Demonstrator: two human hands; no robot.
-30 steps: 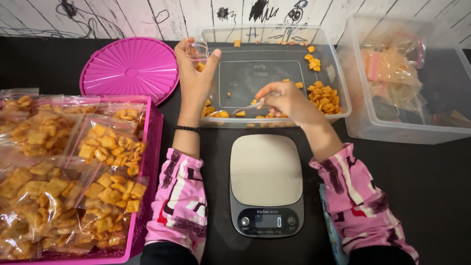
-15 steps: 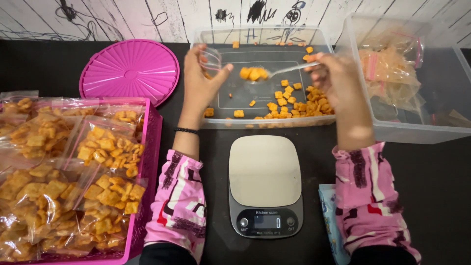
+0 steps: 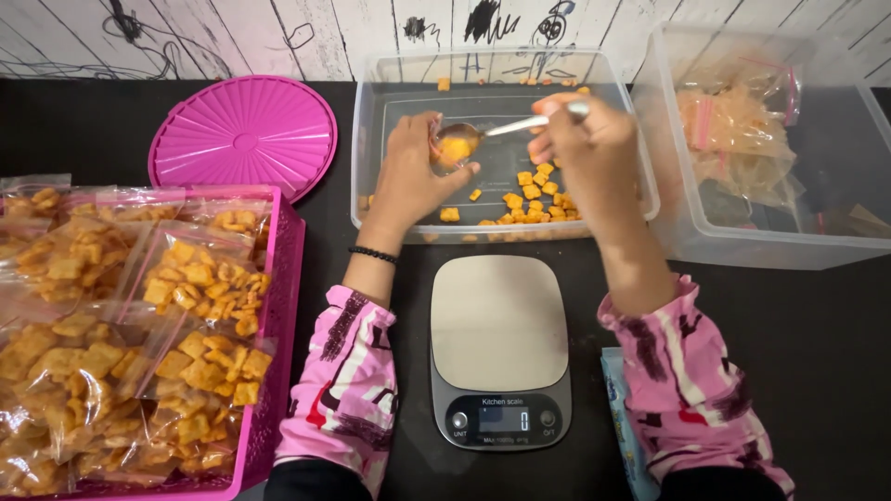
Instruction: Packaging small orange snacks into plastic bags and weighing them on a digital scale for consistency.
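Note:
My left hand (image 3: 408, 176) holds a small clear plastic bag (image 3: 451, 148) open over the clear plastic bin (image 3: 367, 139). My right hand (image 3: 580, 153) grips a metal spoon (image 3: 506, 127) whose bowl, with orange square crackers in it, is at the bag's mouth. Loose orange crackers (image 3: 534, 199) lie on the bin's floor, mostly at the front right. A kitchen scale (image 3: 499, 348) with a bare silver platform sits on the black table just in front of the bin, between my forearms.
A pink basket (image 3: 283, 278) at the left holds several filled cracker bags (image 3: 200, 278). A round pink lid (image 3: 243, 134) lies behind it. A second clear bin (image 3: 835, 237) at the right holds empty zip bags (image 3: 738, 121). A blue packet (image 3: 620, 408) lies by the scale.
My right hand scooped crackers from the bin's front, lifted the loaded spoon and carried it left to the bag. My left hand lowered the bag toward the middle of the bin.

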